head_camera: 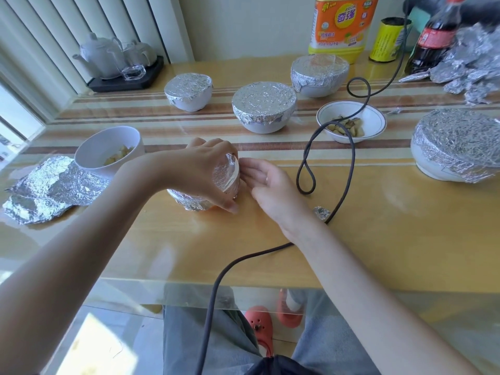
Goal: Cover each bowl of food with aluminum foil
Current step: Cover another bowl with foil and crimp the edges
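On table: foil-wrapped bowl under left hand, contents hidden; open bowl holds food.

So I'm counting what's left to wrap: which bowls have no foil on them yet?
Two: the deep white bowl at the left beside the loose foil sheet, and the shallow rimmed bowl right of centre. Both show food; the others wear foil.

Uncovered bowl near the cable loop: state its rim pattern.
White bowl with a thin dark line circling inside the rim, head view.
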The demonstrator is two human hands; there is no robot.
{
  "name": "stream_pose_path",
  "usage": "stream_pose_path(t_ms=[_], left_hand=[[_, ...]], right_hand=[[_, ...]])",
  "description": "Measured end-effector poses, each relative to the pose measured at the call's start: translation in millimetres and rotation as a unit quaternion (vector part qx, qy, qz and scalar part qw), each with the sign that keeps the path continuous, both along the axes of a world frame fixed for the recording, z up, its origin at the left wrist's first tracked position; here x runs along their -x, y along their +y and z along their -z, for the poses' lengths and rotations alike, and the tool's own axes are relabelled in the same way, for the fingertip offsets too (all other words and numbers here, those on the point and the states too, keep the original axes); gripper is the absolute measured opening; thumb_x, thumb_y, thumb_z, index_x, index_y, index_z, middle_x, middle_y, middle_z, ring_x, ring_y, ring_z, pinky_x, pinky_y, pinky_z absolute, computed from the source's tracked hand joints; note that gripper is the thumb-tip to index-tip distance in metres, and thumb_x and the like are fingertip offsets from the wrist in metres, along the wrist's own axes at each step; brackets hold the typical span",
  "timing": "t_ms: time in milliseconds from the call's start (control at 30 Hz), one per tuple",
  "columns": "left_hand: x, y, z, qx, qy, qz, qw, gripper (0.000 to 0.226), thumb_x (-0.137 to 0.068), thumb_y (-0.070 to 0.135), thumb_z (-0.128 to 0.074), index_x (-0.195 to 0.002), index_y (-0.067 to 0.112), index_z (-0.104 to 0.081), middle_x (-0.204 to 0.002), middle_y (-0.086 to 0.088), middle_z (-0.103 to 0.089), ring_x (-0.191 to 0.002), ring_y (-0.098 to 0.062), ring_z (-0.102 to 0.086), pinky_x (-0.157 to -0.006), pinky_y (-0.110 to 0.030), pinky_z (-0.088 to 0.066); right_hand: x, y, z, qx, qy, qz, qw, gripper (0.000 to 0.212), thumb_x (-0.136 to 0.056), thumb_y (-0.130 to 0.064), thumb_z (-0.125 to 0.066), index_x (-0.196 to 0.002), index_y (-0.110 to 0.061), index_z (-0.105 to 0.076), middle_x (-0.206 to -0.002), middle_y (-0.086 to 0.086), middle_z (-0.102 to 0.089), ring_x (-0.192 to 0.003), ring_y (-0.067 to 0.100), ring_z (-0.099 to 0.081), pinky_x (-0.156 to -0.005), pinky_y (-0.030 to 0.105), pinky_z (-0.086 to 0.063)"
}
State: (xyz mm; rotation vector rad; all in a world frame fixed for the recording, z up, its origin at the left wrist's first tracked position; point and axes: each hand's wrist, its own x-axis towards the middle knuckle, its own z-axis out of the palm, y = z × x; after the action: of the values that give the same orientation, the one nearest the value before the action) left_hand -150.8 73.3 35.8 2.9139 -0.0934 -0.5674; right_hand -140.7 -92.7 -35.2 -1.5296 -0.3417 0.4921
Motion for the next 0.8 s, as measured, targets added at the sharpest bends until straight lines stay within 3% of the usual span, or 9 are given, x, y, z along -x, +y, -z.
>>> stream_pose_path(t_ms=[67,167,267,400,567,700,800], left_hand=[[2,0,-2,0.003,0.023,-0.004,1.000,0.109,-0.045,0.071,-0.079,-0.135,0.040,-0.027,-0.127,0.027,-0.025,-0.132,-0.006,-0.016,-0.112,-0.043,-0.029],[1,3,-9,-0.022,0.052,0.006,0.998,0.122,-0.028,0.084,-0.068,-0.136,0.047,-0.024,-0.140,0.037,-0.009,-0.142,-0.004,-0.007,-0.115,-0.056,-0.018],[2,6,-7,-0.028,0.056,0.009,0.998,0.111,-0.034,0.076,-0.076,-0.129,0.055,-0.023,-0.139,0.037,-0.009,-0.143,-0.009,-0.008,-0.113,-0.056,-0.022],[3,11,-2,-0.003,0.036,0.014,0.999,0.098,-0.052,0.058,-0.087,-0.125,0.059,-0.022,-0.126,0.034,-0.018,-0.131,-0.014,-0.020,-0.105,-0.046,-0.034],[3,16,-2,0.010,0.040,0.020,0.999,0.089,-0.038,0.069,-0.074,-0.111,0.067,-0.023,-0.121,0.035,-0.022,-0.122,-0.010,-0.023,-0.102,-0.047,-0.038],[4,15,-1,0.014,0.025,0.027,0.999,0.086,-0.056,0.050,-0.087,-0.116,0.061,-0.026,-0.120,0.034,-0.022,-0.121,-0.008,-0.022,-0.102,-0.044,-0.037],[3,15,0,0.005,0.025,0.025,0.999,0.093,-0.057,0.051,-0.087,-0.125,0.055,-0.024,-0.120,0.034,-0.020,-0.123,-0.007,-0.021,-0.105,-0.044,-0.036]], right_hand=[[-3,-10,1,0.122,-0.116,0.002,0.986,0.052,-0.084,0.003,-0.059,-0.132,-0.017,-0.050,-0.132,-0.001,-0.057,-0.117,0.008,-0.055,-0.102,0.028,-0.045],[-3,-12,0,0.267,-0.249,-0.028,0.931,0.065,-0.075,-0.027,-0.080,-0.132,-0.018,-0.051,-0.133,-0.002,-0.053,-0.123,0.015,-0.046,-0.103,0.033,-0.040],[-5,-1,-1,0.291,-0.308,-0.023,0.906,0.059,-0.075,-0.034,-0.080,-0.126,-0.017,-0.055,-0.128,0.000,-0.053,-0.123,0.017,-0.042,-0.094,0.027,-0.038],[-16,5,-1,0.296,-0.364,-0.026,0.883,0.039,-0.077,-0.031,-0.078,-0.107,-0.012,-0.063,-0.099,0.001,-0.060,-0.100,0.021,-0.053,-0.075,0.032,-0.044],[-25,4,2,0.264,-0.397,-0.048,0.878,0.021,-0.077,-0.021,-0.077,-0.088,-0.007,-0.067,-0.080,0.004,-0.059,-0.078,0.022,-0.052,-0.069,0.037,-0.045],[-36,3,-4,0.270,-0.411,-0.089,0.866,0.019,-0.074,-0.025,-0.079,-0.082,-0.011,-0.069,-0.076,0.005,-0.063,-0.073,0.021,-0.052,-0.069,0.038,-0.045],[-45,3,-21,0.311,-0.430,-0.132,0.838,0.020,-0.072,-0.032,-0.079,-0.077,-0.016,-0.069,-0.071,-0.002,-0.058,-0.073,0.019,-0.052,-0.063,0.034,-0.041]])
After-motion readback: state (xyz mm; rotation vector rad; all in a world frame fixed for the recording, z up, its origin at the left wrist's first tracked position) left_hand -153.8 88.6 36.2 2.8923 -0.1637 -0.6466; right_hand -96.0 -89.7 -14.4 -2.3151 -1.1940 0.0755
